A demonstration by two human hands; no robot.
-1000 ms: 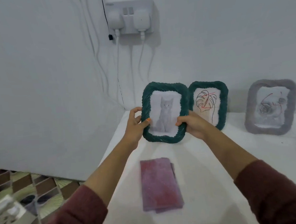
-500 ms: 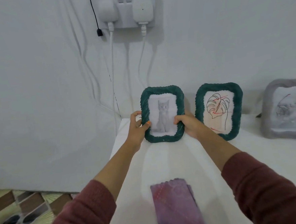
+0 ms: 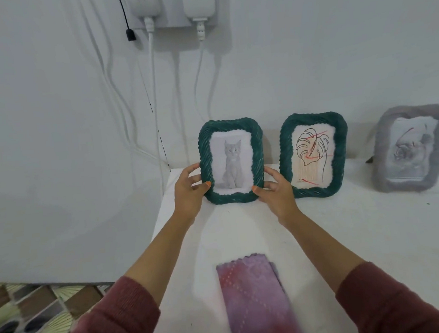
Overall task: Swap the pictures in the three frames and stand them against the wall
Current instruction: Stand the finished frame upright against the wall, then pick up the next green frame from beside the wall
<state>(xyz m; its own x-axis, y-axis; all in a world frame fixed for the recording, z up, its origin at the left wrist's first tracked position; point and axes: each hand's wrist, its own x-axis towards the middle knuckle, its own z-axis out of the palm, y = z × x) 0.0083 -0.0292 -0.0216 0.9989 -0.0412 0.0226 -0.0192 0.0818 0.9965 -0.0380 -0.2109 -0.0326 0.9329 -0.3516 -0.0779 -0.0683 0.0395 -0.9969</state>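
Head view: the green cat frame is pinched upright between thumb and fingers by left hand and right hand.

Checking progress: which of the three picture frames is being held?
The leftmost: the green braided frame with the grey kitten picture, gripped by left hand and right hand. The green leaf-drawing frame and grey fuzzy frame stand to its right.
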